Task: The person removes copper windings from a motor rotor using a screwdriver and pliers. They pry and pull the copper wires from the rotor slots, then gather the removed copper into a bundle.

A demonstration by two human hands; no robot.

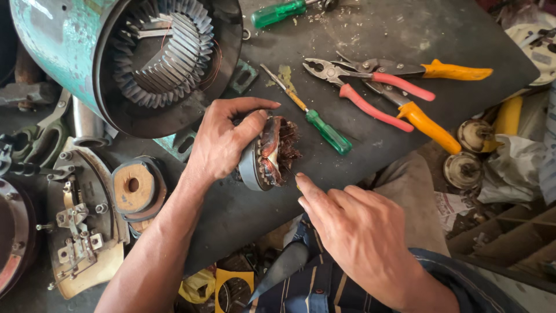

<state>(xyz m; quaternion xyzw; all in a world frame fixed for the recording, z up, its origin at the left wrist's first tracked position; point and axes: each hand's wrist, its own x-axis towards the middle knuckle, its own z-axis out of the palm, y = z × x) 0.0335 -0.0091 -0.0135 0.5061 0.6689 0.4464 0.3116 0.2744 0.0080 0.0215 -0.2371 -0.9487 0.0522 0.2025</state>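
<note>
My left hand (223, 139) grips a small grey motor stator (263, 155) with burnt copper windings, holding it on edge on the dark workbench (370, 35). My right hand (353, 223) reaches toward the windings from below, thumb and fingertip pinched at the stator's lower right edge; something thin may be between them, too small to make out. A green-handled screwdriver (327, 132) lies just right of the stator.
A large teal motor housing (116, 52) with a slotted stator core stands at the upper left. Red-handled pliers (370, 93), yellow-handled snips (428, 113) and another green screwdriver (278, 11) lie on the bench. Motor end covers and parts (87, 226) sit at the left.
</note>
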